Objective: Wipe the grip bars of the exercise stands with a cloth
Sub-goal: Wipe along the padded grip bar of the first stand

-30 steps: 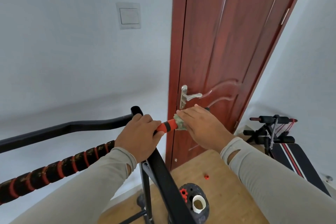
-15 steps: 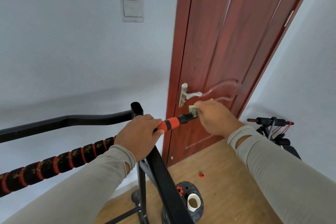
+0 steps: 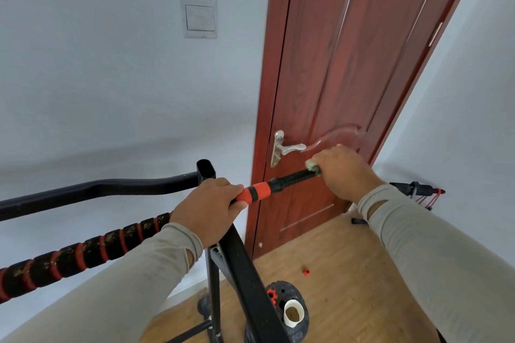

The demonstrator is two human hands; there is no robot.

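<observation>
A long bar with black and red grip wrap (image 3: 83,250) runs from the lower left up to the right, across a black stand frame (image 3: 239,264). My left hand (image 3: 206,209) grips the bar at its orange collar (image 3: 255,193). Beyond the collar the bar is black and threaded (image 3: 292,177). My right hand (image 3: 345,172) holds a pale green cloth (image 3: 311,166) wrapped round the bar's far end; only a small bit of cloth shows by the thumb.
A red-brown door (image 3: 348,86) with a silver handle (image 3: 287,149) stands just behind the bar's end. A weight plate with a white cup (image 3: 292,313) and a small red piece (image 3: 306,271) lie on the wooden floor. Another exercise bar (image 3: 418,189) is at right.
My right hand has slid the cloth outward along the bar, from beside the orange collar to the far threaded end. The left hand has kept its grip.
</observation>
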